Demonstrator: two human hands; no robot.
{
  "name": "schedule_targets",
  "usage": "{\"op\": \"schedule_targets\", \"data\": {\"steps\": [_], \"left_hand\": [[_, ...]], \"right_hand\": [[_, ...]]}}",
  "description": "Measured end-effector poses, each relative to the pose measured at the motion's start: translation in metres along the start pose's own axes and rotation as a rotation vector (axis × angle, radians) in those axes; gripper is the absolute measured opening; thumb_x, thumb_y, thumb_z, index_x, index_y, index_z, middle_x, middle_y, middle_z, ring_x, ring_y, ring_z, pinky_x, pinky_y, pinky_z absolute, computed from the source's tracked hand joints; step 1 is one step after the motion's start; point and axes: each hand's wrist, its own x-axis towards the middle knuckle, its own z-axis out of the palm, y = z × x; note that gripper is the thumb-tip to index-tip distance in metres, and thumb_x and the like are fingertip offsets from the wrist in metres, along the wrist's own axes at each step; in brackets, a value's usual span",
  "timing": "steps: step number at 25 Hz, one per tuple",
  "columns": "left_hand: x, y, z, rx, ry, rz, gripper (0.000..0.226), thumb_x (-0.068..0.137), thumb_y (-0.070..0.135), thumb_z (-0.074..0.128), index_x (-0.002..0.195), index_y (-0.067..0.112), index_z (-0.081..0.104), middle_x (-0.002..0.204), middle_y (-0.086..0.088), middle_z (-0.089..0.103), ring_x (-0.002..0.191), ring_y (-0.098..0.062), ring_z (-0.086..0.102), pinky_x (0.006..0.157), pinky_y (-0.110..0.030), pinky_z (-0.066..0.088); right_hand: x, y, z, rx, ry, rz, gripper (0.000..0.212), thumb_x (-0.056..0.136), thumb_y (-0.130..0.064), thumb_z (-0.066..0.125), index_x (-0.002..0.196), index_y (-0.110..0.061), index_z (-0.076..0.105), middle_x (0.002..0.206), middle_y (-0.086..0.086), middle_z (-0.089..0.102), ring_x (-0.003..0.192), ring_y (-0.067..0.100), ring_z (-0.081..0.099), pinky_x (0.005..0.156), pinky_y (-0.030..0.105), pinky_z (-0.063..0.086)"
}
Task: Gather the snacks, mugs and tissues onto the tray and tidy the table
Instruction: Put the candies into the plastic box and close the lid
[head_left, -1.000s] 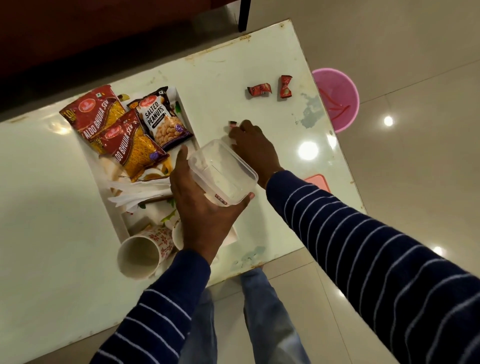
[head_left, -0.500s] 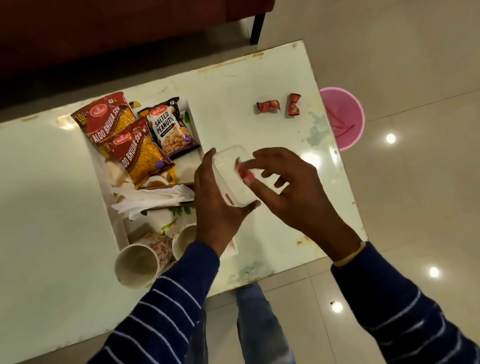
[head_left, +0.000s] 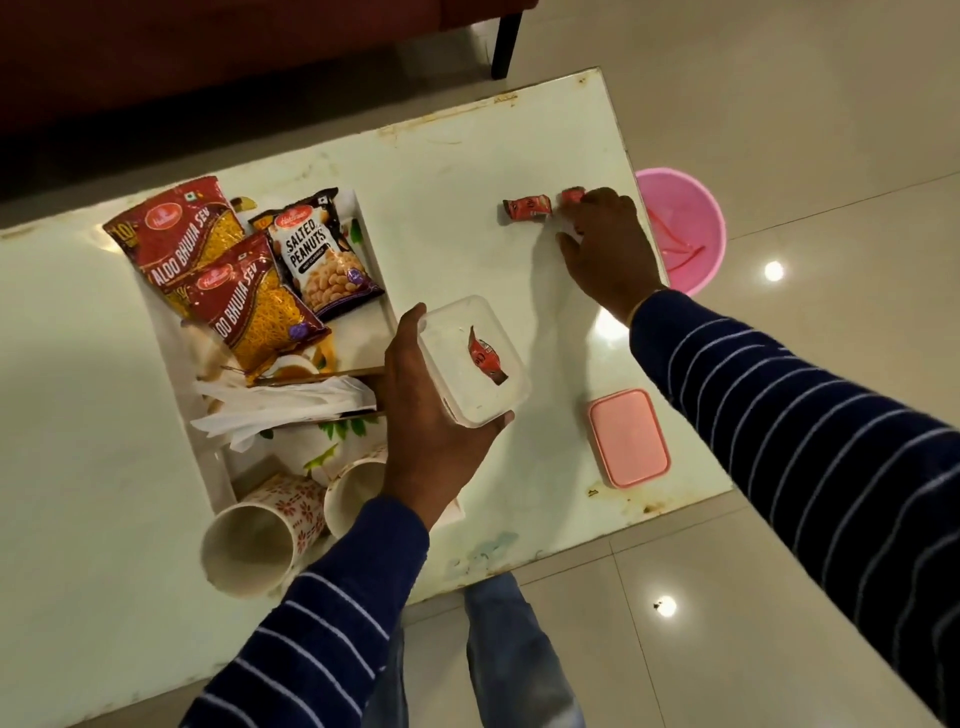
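Observation:
My left hand (head_left: 434, 421) holds a clear plastic container (head_left: 480, 384) above the table, with one red candy (head_left: 485, 359) inside it. My right hand (head_left: 608, 244) reaches to the far right of the table, its fingers on a red candy (head_left: 571, 196); whether it grips it I cannot tell. Another red candy (head_left: 527, 207) lies just left of it. The white tray (head_left: 221, 480) holds two Aloo Bhujia packets (head_left: 182, 234), a salted peanuts packet (head_left: 317, 254), white tissues (head_left: 280, 405) and two paper mugs (head_left: 260, 540) lying on their sides.
A pink lid (head_left: 628, 439) lies on the white table (head_left: 441, 156) near its front right edge. A pink bin (head_left: 685, 228) stands on the floor past the table's right end. Dark furniture runs along the far side.
My right hand let a candy go into the container, then moved away to the far right onto the loose candies. The pink lid has come into view.

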Motion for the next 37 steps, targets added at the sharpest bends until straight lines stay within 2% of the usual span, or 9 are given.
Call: {"op": "schedule_targets", "data": {"steps": [4,8,13,15,19,23,29,33,37], "left_hand": [[0.009,0.007,0.001,-0.029,0.002,-0.008,0.116,0.052,0.014,0.096,0.147,0.014,0.029,0.143,-0.005,0.042,0.128,-0.009,0.042,0.093,0.000,0.037],[0.019,0.014,0.000,-0.032,-0.021,-0.041,0.116,0.054,0.018,0.096,0.147,0.016,0.027,0.144,-0.004,0.043,0.132,-0.017,0.043,0.105,-0.033,0.046],[0.026,0.009,0.000,-0.088,-0.033,-0.065,0.117,0.052,0.016,0.097,0.146,0.019,0.029,0.144,-0.004,0.045,0.130,-0.022,0.047,0.097,-0.045,0.053],[0.027,0.004,0.000,-0.080,-0.032,-0.064,0.116,0.051,0.020,0.098,0.146,0.018,0.030,0.142,-0.004,0.046,0.130,-0.023,0.048,0.096,-0.045,0.054],[0.022,0.002,0.001,-0.031,-0.015,-0.036,0.116,0.052,0.029,0.096,0.147,0.018,0.030,0.142,-0.001,0.047,0.130,-0.017,0.047,0.101,-0.026,0.050],[0.018,0.002,0.000,-0.063,-0.014,-0.032,0.114,0.053,0.025,0.097,0.146,0.017,0.030,0.140,0.000,0.048,0.127,-0.014,0.049,0.100,-0.026,0.050],[0.019,0.008,-0.003,-0.088,-0.016,-0.032,0.111,0.055,0.021,0.096,0.146,0.018,0.031,0.141,-0.001,0.048,0.127,-0.013,0.049,0.100,-0.023,0.047],[0.017,0.016,0.002,-0.105,-0.039,-0.037,0.112,0.058,0.019,0.095,0.148,0.014,0.027,0.146,-0.006,0.043,0.128,-0.002,0.046,0.093,-0.019,0.052],[0.011,0.015,-0.001,-0.042,-0.037,0.000,0.120,0.049,0.022,0.098,0.147,0.014,0.028,0.144,-0.004,0.044,0.131,-0.019,0.046,0.103,-0.039,0.048]], "right_hand": [[-0.030,-0.015,-0.022,0.265,0.220,0.149,0.023,0.092,-0.011,0.055,0.106,-0.010,0.074,0.099,0.011,0.070,0.095,0.026,0.063,0.089,0.030,0.046],[-0.096,-0.068,-0.058,0.667,0.231,-0.089,0.014,0.085,-0.017,0.068,0.097,-0.015,0.075,0.097,0.000,0.071,0.087,0.006,0.065,0.076,0.020,0.052],[-0.091,-0.073,-0.060,0.705,0.154,-0.146,0.022,0.093,-0.024,0.063,0.112,-0.022,0.072,0.119,-0.005,0.069,0.106,0.003,0.064,0.085,0.018,0.050],[-0.054,-0.057,-0.048,0.572,0.193,-0.108,0.029,0.094,-0.019,0.060,0.123,-0.018,0.066,0.124,-0.001,0.065,0.107,0.008,0.062,0.086,0.019,0.048],[0.004,-0.032,-0.015,0.118,-0.124,-0.089,0.052,0.097,-0.016,0.052,0.147,-0.024,0.041,0.156,0.008,0.034,0.140,0.031,0.034,0.106,0.041,0.039],[0.001,-0.036,0.000,-0.008,-0.071,-0.168,0.034,0.097,-0.009,0.046,0.123,-0.021,0.065,0.129,0.006,0.059,0.117,0.030,0.052,0.087,0.039,0.052],[-0.076,-0.068,-0.045,0.544,0.249,0.131,0.021,0.089,-0.015,0.061,0.102,-0.023,0.075,0.092,-0.007,0.074,0.072,0.002,0.060,0.071,0.008,0.045],[-0.147,-0.108,-0.067,0.743,0.162,0.078,0.035,0.088,-0.045,0.064,0.123,-0.040,0.062,0.111,-0.025,0.067,0.089,-0.004,0.066,0.070,0.004,0.047],[-0.175,-0.063,-0.045,0.693,0.319,0.453,0.042,0.089,-0.049,0.060,0.129,-0.037,0.056,0.122,-0.017,0.061,0.105,0.006,0.063,0.083,0.024,0.056]]}}
